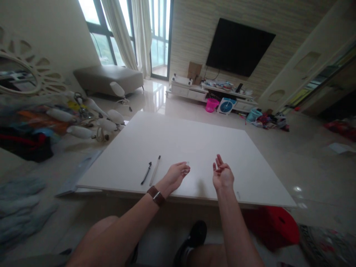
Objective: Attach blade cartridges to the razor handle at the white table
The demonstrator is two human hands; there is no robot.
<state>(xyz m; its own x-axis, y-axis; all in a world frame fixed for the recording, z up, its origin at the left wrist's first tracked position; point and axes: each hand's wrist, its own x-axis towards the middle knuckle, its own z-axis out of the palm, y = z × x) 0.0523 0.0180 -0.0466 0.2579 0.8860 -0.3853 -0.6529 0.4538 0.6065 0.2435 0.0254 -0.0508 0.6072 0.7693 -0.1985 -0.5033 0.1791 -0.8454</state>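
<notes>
Over the near part of the white tabletop (178, 137), my left hand (176, 176) is closed around a small clear object (187, 163); its kind is too small to make out. A brown-strapped watch (156, 195) is on that wrist. To the right, my right hand (223, 177) is turned palm up. Its thumb and a bent finger press together while other fingers stretch out, and whatever may be between them cannot be made out. Left of my hands lie a thin black tool (146, 173) and a pale, dark-tipped stick (155, 170). A small clear piece (238, 194) lies beside my right wrist.
A lamp with several white shades (107, 124) stands past the table's left edge. A red stool (280, 226) is below the near right corner. Beyond the table are a pink basket (211, 105), a blue-and-white fan (226, 106) and a TV cabinet (191, 92).
</notes>
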